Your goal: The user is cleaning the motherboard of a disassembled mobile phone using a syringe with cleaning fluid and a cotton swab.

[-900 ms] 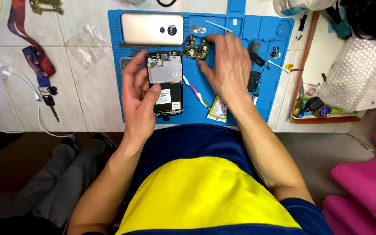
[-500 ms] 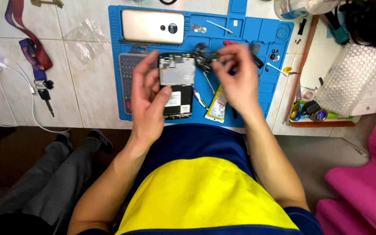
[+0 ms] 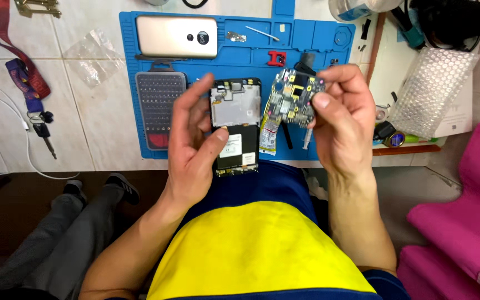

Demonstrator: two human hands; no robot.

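Note:
My left hand [image 3: 195, 144] holds an opened phone body [image 3: 234, 125] upright above the table edge, thumb across its black battery. Just to its right, my right hand [image 3: 343, 119] pinches a small circuit board [image 3: 293, 97] with yellow and metal parts, lifted clear of the phone. Both are raised over the blue work mat [image 3: 240, 53].
On the mat lie a gold phone back cover [image 3: 176, 36], a grey screwdriver bit case [image 3: 159, 108], a red clip [image 3: 276, 57] and small screws. Bubble wrap [image 3: 431, 91] sits at right, a lanyard with keys [image 3: 26, 89] and white cable [image 3: 6, 105] at left.
My right hand has picked the circuit board up from the mat and brought it beside the phone. Both hands and the phone have risen toward me.

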